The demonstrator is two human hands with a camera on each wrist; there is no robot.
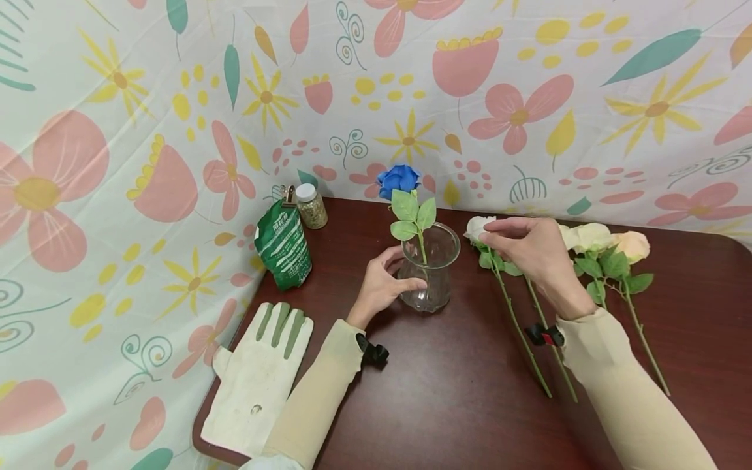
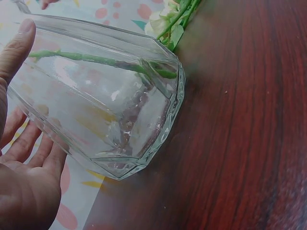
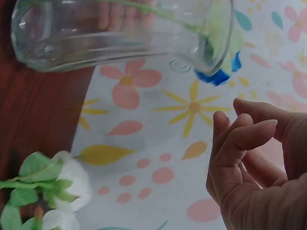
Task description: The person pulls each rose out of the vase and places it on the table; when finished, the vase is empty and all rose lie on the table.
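My left hand (image 1: 376, 284) holds a clear glass vase (image 1: 439, 284) by its side, with the thumb across the front and the fingers round the back. Inside the vase stands one blue rose (image 1: 398, 181); its green stem (image 2: 100, 60) slants down through the glass. To the right, my right hand (image 1: 531, 251) hovers over the loose flowers, fingers loosely bent and nothing between them. A white rose (image 1: 478, 228) lies just beyond its fingertips in the head view. The right wrist view shows white rose heads (image 3: 79, 184) below and apart from that hand.
Cream roses (image 1: 590, 236) and a peach rose (image 1: 633, 247) lie farther right on the dark wooden table (image 1: 446, 385). At the left are a green packet (image 1: 284, 248), a small lidded jar (image 1: 312, 207) and a white work glove (image 1: 258, 385). Patterned cloth (image 1: 352, 78) hangs behind.
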